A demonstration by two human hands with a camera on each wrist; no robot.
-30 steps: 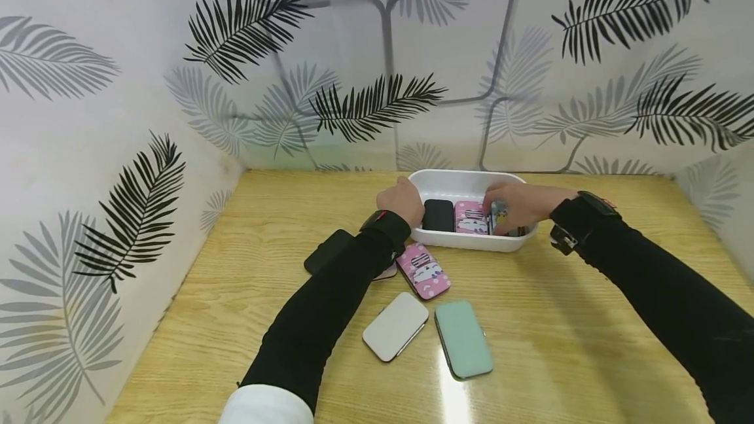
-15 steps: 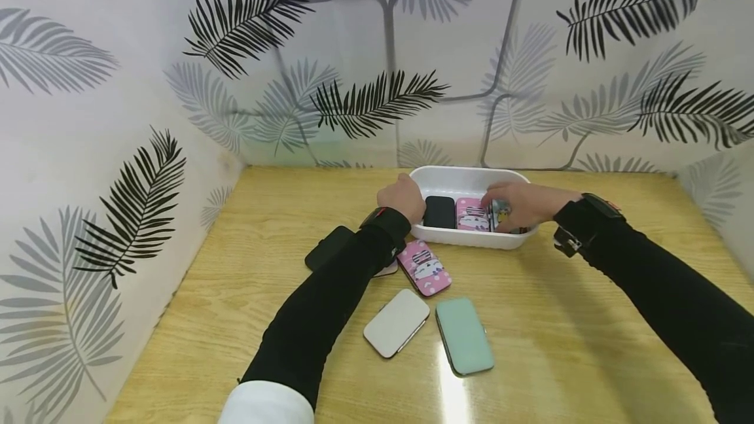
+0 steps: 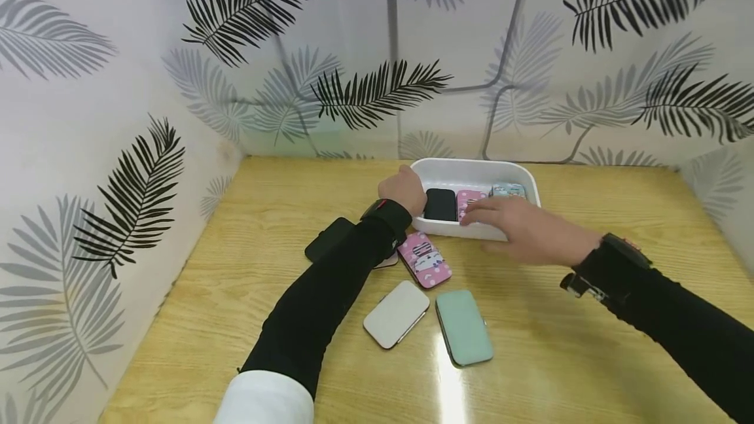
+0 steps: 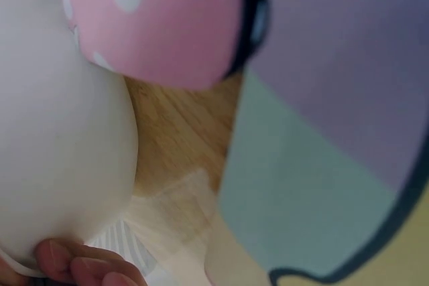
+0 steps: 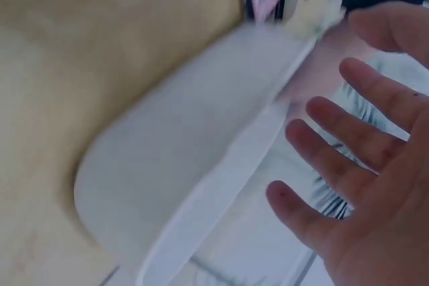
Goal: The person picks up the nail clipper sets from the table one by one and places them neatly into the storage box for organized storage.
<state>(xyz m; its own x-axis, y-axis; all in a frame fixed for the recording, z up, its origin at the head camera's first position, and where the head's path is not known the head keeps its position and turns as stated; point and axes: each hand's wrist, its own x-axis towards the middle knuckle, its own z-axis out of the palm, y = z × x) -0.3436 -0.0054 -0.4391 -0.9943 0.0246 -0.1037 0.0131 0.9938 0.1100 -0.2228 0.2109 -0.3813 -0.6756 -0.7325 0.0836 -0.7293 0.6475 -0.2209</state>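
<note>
A white plastic tray (image 3: 450, 228) stands at the back of the table. My left hand (image 3: 403, 190) grips its left end; in the left wrist view, curled fingers (image 4: 87, 264) lie at the tray's wall (image 4: 60, 118). Inside the tray sit a black flat case (image 3: 440, 205), a pink polka-dot case (image 3: 465, 200) and a light-blue patterned case (image 3: 508, 190) in a row. My right hand (image 3: 530, 231) hovers over the tray's front right rim and hides part of it. In the right wrist view this hand (image 5: 362, 172) has spread fingers and holds nothing.
Before the tray lie a pink cat-print case (image 3: 425, 262), a cream case (image 3: 397, 315) and a mint case (image 3: 464, 328). A dark case (image 3: 330, 239) and a mostly hidden pale one (image 3: 389, 260) lie by the left forearm. Patterned walls enclose the table's (image 3: 259, 195) back and left.
My right hand has let go of the light-blue case and come out of the tray toward the front. The left hand stays on the tray's end. The head view has tilted slightly down.
</note>
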